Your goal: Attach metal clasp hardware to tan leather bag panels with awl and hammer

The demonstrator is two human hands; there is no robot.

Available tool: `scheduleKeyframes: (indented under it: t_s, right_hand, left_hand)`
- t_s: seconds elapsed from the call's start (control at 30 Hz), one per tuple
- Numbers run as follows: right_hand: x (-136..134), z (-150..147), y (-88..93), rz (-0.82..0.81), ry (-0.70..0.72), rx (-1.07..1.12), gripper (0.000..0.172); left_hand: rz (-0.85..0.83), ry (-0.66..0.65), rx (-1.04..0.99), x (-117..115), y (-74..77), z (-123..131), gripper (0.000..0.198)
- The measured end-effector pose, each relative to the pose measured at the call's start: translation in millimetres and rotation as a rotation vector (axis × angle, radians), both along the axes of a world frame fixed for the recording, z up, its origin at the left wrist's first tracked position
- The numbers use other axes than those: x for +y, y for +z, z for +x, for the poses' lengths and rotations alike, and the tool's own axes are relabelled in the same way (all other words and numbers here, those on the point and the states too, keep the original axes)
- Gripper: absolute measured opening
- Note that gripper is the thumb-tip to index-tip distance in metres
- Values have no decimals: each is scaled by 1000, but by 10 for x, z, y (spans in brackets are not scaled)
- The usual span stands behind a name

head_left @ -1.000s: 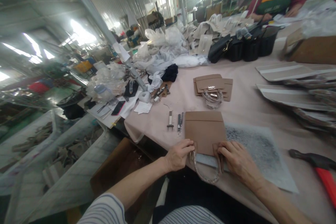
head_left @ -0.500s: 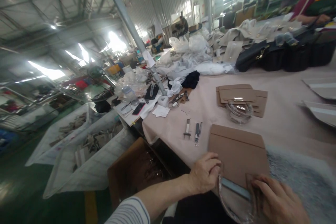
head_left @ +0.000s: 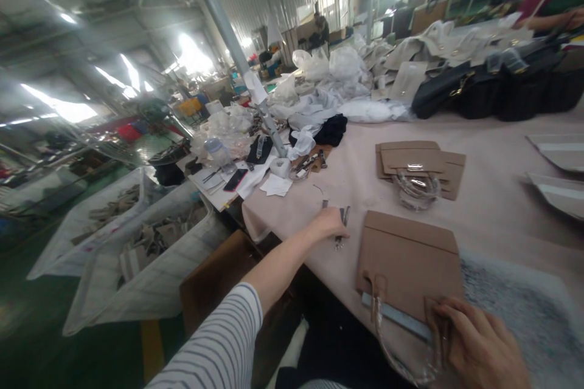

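A flat brown leather bag panel lies on the table in front of me. Its plastic-wrapped handle loops down over the near edge. My right hand is closed on the handle's right end, thumb and fingers pinching it against the panel. A straight grey strip lies across the panel's near edge, between the handle ends. Left of the panel, my left hand reaches down over a small metal tool; its fingers are mostly hidden. Slim dark tools lie right beside that hand.
Further back lie brown panels with a wrapped handle. Black bags and plastic wrapping line the table's far side. A phone rests at the left, above white bins and a cardboard box. A co-worker's arm shows far right.
My left hand has let go of the handle's left end and moved up and left to the small tools. My right hand stays on the handle's right end.
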State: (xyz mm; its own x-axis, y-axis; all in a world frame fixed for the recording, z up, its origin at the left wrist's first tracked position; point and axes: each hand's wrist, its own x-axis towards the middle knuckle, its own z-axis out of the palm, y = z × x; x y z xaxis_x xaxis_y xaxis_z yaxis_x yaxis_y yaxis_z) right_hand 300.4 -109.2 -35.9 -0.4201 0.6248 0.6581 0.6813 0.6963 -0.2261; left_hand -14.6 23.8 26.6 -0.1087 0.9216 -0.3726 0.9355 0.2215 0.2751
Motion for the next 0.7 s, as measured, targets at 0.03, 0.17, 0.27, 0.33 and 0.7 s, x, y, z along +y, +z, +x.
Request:
scheduleKeyframes:
  t_s: [0.03, 0.17, 0.27, 0.33, 0.7]
  right_hand:
    - [-6, -1, -6, -12, -7, -5, 26]
    - [-29, -2, -28, -31, -19, -36, 19]
    - [-55, -3, -23, -64, -37, -63, 18]
    - [-72, -3, -11, -81, -45, -72, 18]
    - [-112, -20, -23, -128, -72, -68, 14]
  left_hand:
    - [-39, -21, 8, 44, -4, 22, 19]
    - [-174, -47, 33, 153, -69, 61, 16]
    - [-208, -35, 18, 171, -130, 33, 19]
    - [-200, -12, -20, 152, -151, 0, 20]
    - [-180, 170, -614, -273, -2, -216, 8]
